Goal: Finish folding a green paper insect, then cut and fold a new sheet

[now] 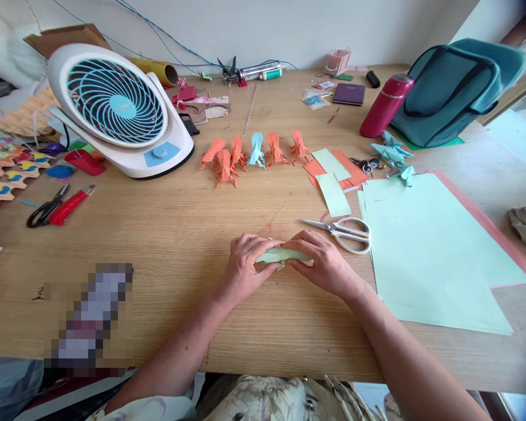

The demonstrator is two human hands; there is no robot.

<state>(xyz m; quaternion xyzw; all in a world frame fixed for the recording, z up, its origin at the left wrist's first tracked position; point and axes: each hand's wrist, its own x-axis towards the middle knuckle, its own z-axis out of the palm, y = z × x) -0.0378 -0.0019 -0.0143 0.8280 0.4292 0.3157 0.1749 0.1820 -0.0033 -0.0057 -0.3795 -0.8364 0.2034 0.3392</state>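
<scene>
A folded piece of pale green paper [281, 255] lies low over the wooden table [175, 245], gripped from both sides. My left hand [245, 266] curls its fingers round the paper's left end. My right hand [322, 263] pinches the right end, fingers bent over the top. White-handled scissors [344, 232] rest just right of my right hand. A row of orange folded paper figures [228, 158] with one blue figure [256, 149] stands farther back.
Large pale green sheets [429, 251] over a pink sheet cover the right side. A white and blue fan [116, 108] stands back left, with black scissors [46, 210] and a red cutter [72, 204] near it. A red bottle [386, 105] and teal bag [451, 88] sit back right.
</scene>
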